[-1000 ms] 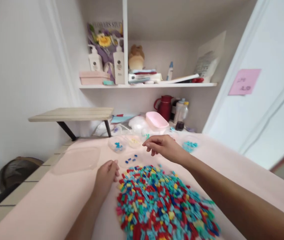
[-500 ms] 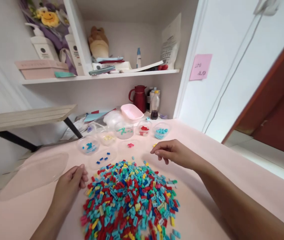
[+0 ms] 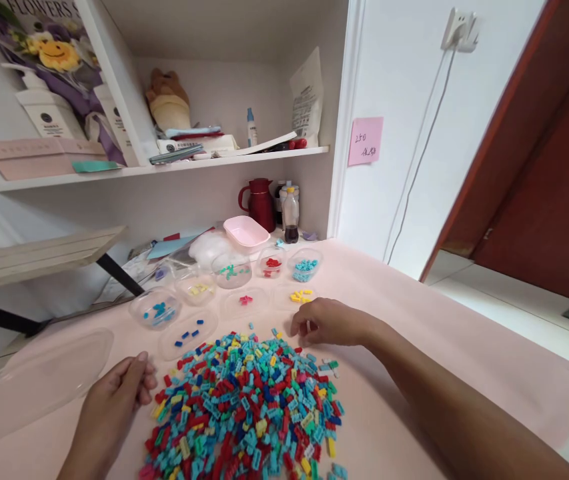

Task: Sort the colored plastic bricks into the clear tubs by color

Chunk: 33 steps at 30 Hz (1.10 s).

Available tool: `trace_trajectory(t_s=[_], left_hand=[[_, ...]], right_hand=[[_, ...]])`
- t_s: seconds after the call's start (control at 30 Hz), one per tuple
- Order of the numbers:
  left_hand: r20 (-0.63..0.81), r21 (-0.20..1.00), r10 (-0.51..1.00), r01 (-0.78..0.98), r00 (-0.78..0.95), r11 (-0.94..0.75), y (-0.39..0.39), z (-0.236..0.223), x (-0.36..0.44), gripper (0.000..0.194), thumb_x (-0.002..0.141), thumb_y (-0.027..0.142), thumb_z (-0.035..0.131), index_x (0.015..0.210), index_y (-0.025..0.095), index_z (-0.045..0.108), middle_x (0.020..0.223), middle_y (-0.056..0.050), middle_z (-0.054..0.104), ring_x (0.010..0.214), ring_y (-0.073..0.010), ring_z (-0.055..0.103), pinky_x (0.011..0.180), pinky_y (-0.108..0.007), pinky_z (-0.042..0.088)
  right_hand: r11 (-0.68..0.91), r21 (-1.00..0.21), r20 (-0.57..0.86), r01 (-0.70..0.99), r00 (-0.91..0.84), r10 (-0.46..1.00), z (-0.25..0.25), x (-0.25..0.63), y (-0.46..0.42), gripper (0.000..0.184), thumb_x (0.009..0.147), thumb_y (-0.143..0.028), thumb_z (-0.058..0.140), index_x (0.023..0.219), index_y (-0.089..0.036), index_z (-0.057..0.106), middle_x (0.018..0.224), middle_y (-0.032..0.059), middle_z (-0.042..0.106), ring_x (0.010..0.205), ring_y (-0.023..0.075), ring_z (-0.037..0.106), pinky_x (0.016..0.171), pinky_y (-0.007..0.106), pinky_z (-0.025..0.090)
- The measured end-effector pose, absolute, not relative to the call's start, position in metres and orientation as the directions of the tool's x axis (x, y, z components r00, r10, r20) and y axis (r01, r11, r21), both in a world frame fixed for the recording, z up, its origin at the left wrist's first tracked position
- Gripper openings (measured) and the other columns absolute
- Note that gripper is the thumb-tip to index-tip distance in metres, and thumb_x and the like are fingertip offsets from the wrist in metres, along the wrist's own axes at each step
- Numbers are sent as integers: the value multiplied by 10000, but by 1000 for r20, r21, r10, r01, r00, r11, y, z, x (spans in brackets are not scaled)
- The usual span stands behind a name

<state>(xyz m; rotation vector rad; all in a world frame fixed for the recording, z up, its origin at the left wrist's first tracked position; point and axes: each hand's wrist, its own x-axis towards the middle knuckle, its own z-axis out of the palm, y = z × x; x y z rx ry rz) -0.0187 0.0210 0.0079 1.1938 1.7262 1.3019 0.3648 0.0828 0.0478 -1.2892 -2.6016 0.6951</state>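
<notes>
A large heap of small toy building bricks (image 3: pixel 249 407) in mixed colours lies on the pink tabletop. At its far right edge my right hand (image 3: pixel 334 322) hangs with curled fingers pointing down, a gap between thumb and fingers, nothing seen between them. Yellow bricks (image 3: pixel 301 295) sit on a clear lid just beyond it. My left hand (image 3: pixel 119 393) rests left of the heap, fingers curled under the thumb; its palm is hidden. Clear lids and tubs hold pink bricks (image 3: pixel 245 300), dark blue bricks (image 3: pixel 189 333), blue bricks (image 3: pixel 159 311), red bricks (image 3: pixel 272 267) and light blue bricks (image 3: pixel 306 269).
Tubs of green bricks (image 3: pixel 234 271) and pale yellow bricks (image 3: pixel 200 289) stand in the back row. Behind are a pink basin (image 3: pixel 247 230), a red jug (image 3: pixel 261 205) and a bottle (image 3: pixel 291 217). A large clear lid (image 3: pixel 59 367) lies at left, below a wooden shelf (image 3: pixel 39 257).
My right hand has drawn back from the yellow bricks toward the heap's far edge, uncovering them. My left hand stays beside the heap. The view has turned right.
</notes>
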Motion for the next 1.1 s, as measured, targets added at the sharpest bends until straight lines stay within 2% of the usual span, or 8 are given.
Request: trace_trajectory(t_s=[0.2,0.33,0.43,0.5,0.67,0.83,0.97,1.1], left_hand=[[30,950,929,299,-369,88,20,9,-18,391,676,582,630,718,196,583,549,30,601,472,-114,484,455,-224,382],[39,942,928,324,-371,90,20,9,-17,387,690,583,614,722,198,588,546,28,601,468,-118,485,455,-229,379],[47,939,926,333,-375,87,19,10,-16,388,693,585,607,720,198,588,544,24,596,468,-124,487,456,-235,380],[48,939,925,333,-376,86,19,11,-15,388,692,583,609,723,197,586,547,23,594,469,-126,484,455,-238,378],[39,941,927,327,-372,92,18,14,-13,384,693,577,613,720,196,577,554,25,590,475,-124,479,467,-239,381],[46,938,934,337,-355,83,19,10,-16,373,707,572,612,727,201,588,569,23,600,485,-130,489,481,-241,389],[52,918,937,386,-346,91,21,4,-23,377,728,588,590,718,212,604,576,18,606,500,-143,508,483,-244,399],[70,908,936,410,-345,83,23,0,-27,379,730,587,588,709,210,619,576,18,613,504,-137,519,496,-239,419]], right_hand=[[558,-425,-76,713,-642,762,45,360,82,260,693,-252,686,951,-233,655,901,7,641,745,143,549,604,234,357],[555,-421,-45,718,-627,778,42,355,82,128,745,-305,638,835,-216,618,805,-10,622,685,128,510,564,228,319],[542,-412,-31,732,-606,795,40,351,83,33,756,-199,573,775,-210,598,763,-17,615,674,123,500,555,226,304],[535,-412,-18,738,-593,805,39,351,84,101,748,-156,555,806,-214,613,794,-12,626,696,125,513,572,225,318],[554,-463,-42,692,-641,766,40,354,84,234,731,-200,632,962,-230,649,877,11,631,747,141,545,611,228,361],[576,-487,-27,656,-671,741,41,355,83,179,737,-205,639,912,-218,672,906,22,631,749,140,554,619,230,376],[507,-519,-126,689,-648,752,46,365,84,51,739,-225,646,779,-195,657,874,12,665,748,143,571,619,234,378],[448,-601,-246,662,-686,684,49,376,84,105,724,-259,672,803,-198,638,814,-14,675,742,141,593,608,225,393]])
